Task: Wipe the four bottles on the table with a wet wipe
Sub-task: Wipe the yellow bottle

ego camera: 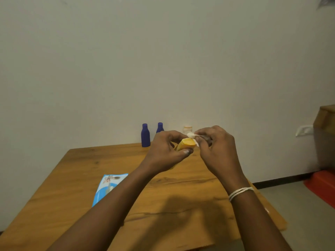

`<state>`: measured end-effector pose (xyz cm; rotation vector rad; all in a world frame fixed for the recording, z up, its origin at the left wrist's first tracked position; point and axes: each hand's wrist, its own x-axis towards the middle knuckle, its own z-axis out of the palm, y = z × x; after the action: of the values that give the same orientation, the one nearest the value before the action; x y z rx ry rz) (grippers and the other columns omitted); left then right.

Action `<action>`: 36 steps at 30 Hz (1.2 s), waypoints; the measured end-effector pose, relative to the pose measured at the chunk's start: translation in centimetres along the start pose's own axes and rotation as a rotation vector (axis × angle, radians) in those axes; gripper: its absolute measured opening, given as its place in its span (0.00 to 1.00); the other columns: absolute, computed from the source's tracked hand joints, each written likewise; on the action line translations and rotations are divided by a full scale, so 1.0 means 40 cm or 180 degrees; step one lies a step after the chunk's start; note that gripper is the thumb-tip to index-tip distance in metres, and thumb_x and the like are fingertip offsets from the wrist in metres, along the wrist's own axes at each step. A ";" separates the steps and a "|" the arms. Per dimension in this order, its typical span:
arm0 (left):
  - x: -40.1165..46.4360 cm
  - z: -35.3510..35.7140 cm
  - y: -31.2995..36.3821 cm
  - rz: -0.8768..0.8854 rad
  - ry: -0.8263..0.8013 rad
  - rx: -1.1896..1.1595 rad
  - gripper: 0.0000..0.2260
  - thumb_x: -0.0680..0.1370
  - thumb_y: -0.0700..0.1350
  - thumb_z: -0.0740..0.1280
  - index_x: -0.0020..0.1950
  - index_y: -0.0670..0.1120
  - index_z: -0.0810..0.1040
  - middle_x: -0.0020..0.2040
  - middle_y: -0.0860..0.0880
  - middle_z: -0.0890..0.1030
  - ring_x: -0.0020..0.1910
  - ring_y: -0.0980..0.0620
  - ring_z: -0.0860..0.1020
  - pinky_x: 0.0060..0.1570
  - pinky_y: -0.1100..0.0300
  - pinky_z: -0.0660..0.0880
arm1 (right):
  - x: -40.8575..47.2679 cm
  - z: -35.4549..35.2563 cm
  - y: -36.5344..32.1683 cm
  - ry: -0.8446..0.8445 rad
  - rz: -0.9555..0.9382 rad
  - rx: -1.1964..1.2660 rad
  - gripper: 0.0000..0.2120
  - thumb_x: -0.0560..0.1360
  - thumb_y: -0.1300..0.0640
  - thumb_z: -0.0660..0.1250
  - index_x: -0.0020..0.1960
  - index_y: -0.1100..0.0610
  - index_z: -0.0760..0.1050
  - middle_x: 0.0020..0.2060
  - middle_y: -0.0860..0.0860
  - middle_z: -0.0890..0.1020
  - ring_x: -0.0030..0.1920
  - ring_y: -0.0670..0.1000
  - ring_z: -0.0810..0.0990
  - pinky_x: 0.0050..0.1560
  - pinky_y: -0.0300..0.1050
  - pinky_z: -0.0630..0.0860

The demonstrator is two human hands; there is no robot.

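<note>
A yellow bottle [185,144] is held in mid-air above the far half of a wooden table [76,187], its flat end turned toward the camera and its long axis running away and down to the left, so that most of its body is hidden behind the fingers that grip it. The left hand [165,151] is closed around the bottle, thumb underneath and fingers curled over the top. The right hand [215,147] pinches a small white wet wipe [191,135] between thumb and fingertips, pressing it against the upper right edge of the bottle's near end. A white thread band [239,192] circles the right wrist.

Behind the hands, at the table's far edge by the wall, stand two upright dark blue bottles [145,135], the right one partly hidden by the left hand, and a pale bottle [187,129] with an orange ring near its top, only its upper part visible. A blue wipe packet [108,185] lies flat on the table near the left forearm. An orange object [322,185] sits on the floor at right.
</note>
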<state>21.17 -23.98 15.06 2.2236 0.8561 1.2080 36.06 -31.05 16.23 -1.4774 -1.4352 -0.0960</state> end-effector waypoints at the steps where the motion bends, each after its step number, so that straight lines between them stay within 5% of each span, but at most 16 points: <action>1: -0.011 -0.006 0.016 0.0033 0.0043 0.0016 0.09 0.71 0.46 0.77 0.51 0.49 0.86 0.43 0.58 0.85 0.45 0.60 0.81 0.43 0.62 0.80 | -0.017 -0.003 -0.022 0.0022 -0.0101 0.0012 0.09 0.78 0.60 0.68 0.58 0.57 0.83 0.53 0.53 0.83 0.47 0.46 0.79 0.45 0.32 0.77; 5: -0.040 -0.036 0.043 0.0243 0.0167 -0.0052 0.04 0.71 0.39 0.76 0.44 0.47 0.86 0.35 0.54 0.83 0.37 0.53 0.81 0.37 0.55 0.79 | -0.073 -0.019 -0.093 -0.0503 -0.0777 0.0306 0.12 0.78 0.65 0.67 0.59 0.56 0.82 0.49 0.48 0.80 0.48 0.44 0.79 0.47 0.30 0.78; 10: -0.060 -0.060 0.050 0.0251 0.0107 -0.0063 0.03 0.72 0.45 0.77 0.44 0.48 0.86 0.37 0.54 0.85 0.41 0.55 0.82 0.40 0.64 0.79 | -0.037 -0.046 -0.053 -0.0356 -0.0684 0.0221 0.10 0.77 0.66 0.68 0.55 0.56 0.83 0.49 0.48 0.82 0.47 0.43 0.78 0.44 0.25 0.75; 16: -0.033 -0.093 0.054 0.0280 0.0012 -0.0057 0.04 0.72 0.42 0.77 0.45 0.45 0.86 0.36 0.51 0.84 0.36 0.52 0.82 0.36 0.56 0.80 | -0.047 -0.037 -0.071 -0.0482 -0.1156 0.0454 0.14 0.76 0.69 0.67 0.55 0.55 0.83 0.52 0.48 0.83 0.53 0.45 0.79 0.52 0.35 0.79; 19: -0.037 -0.114 0.053 0.0041 -0.0076 -0.0236 0.06 0.72 0.43 0.78 0.48 0.46 0.86 0.41 0.52 0.86 0.41 0.53 0.85 0.41 0.58 0.83 | -0.019 -0.042 -0.041 -0.0363 -0.0974 0.0516 0.11 0.77 0.66 0.69 0.55 0.54 0.83 0.52 0.47 0.83 0.52 0.44 0.80 0.52 0.39 0.81; 25: -0.017 -0.142 0.053 -0.0362 -0.0166 -0.0544 0.08 0.75 0.45 0.75 0.50 0.42 0.86 0.43 0.47 0.88 0.44 0.47 0.86 0.49 0.44 0.83 | -0.019 0.020 -0.063 -0.0073 -0.1063 0.0671 0.13 0.77 0.66 0.68 0.59 0.57 0.83 0.52 0.49 0.81 0.54 0.46 0.78 0.51 0.34 0.80; 31: -0.017 -0.161 0.043 -0.1198 -0.0326 -0.1471 0.10 0.81 0.44 0.67 0.54 0.39 0.84 0.48 0.42 0.86 0.47 0.44 0.85 0.50 0.50 0.81 | -0.082 0.084 -0.035 0.0116 -0.1162 0.0794 0.14 0.76 0.67 0.71 0.61 0.61 0.81 0.54 0.52 0.81 0.57 0.47 0.79 0.56 0.39 0.79; 36: -0.018 -0.162 0.048 -0.1637 -0.0399 -0.2150 0.10 0.83 0.41 0.63 0.56 0.39 0.83 0.47 0.43 0.86 0.45 0.48 0.85 0.43 0.56 0.82 | -0.157 0.103 -0.015 -0.0438 -0.1599 0.0503 0.13 0.75 0.63 0.71 0.59 0.59 0.81 0.55 0.50 0.79 0.58 0.50 0.76 0.56 0.43 0.78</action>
<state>15.88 -25.16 19.18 1.4083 0.7565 0.9131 31.49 -32.76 10.48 -0.9863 -1.8575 -0.1883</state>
